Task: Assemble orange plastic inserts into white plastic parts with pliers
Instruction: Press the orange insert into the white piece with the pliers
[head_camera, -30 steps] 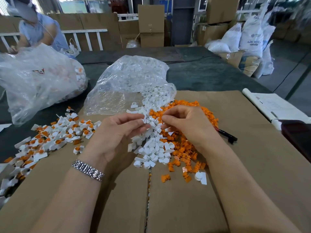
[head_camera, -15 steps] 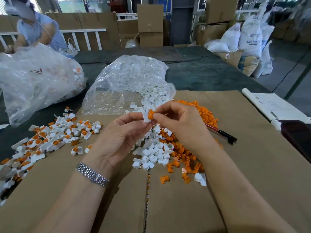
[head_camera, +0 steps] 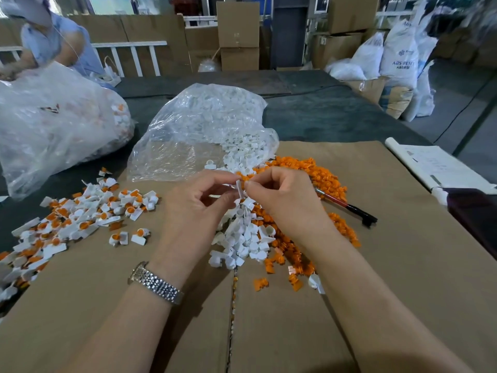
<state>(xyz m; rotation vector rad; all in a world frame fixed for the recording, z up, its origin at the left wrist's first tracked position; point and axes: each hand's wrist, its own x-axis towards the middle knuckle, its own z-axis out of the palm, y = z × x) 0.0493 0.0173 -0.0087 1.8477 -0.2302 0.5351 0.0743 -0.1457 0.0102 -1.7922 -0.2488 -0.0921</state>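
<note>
My left hand (head_camera: pixel 200 203) pinches a small white plastic part (head_camera: pixel 239 188) above the middle of the cardboard. My right hand (head_camera: pixel 282 200) meets it from the right and pinches an orange insert (head_camera: pixel 244 179) against that part. Below my hands lies a heap of loose white parts (head_camera: pixel 244 238), with a heap of orange inserts (head_camera: pixel 312 173) behind and to the right of it. Red and black pliers (head_camera: pixel 349 208) lie on the cardboard just right of my right hand, untouched. A spread of assembled white-and-orange pieces (head_camera: pixel 80 214) lies at the left.
A clear bag of white parts (head_camera: pixel 204 125) lies open behind the heaps. A bigger clear bag (head_camera: pixel 53 122) stands at the far left, with another person behind it. White papers (head_camera: pixel 435 168) and a dark object (head_camera: pixel 478 219) lie at the right edge. Brown cardboard (head_camera: pixel 403 265) covers the table.
Both hands rose from the heap with a white part and an orange insert. They now press the two together a little higher than before.
</note>
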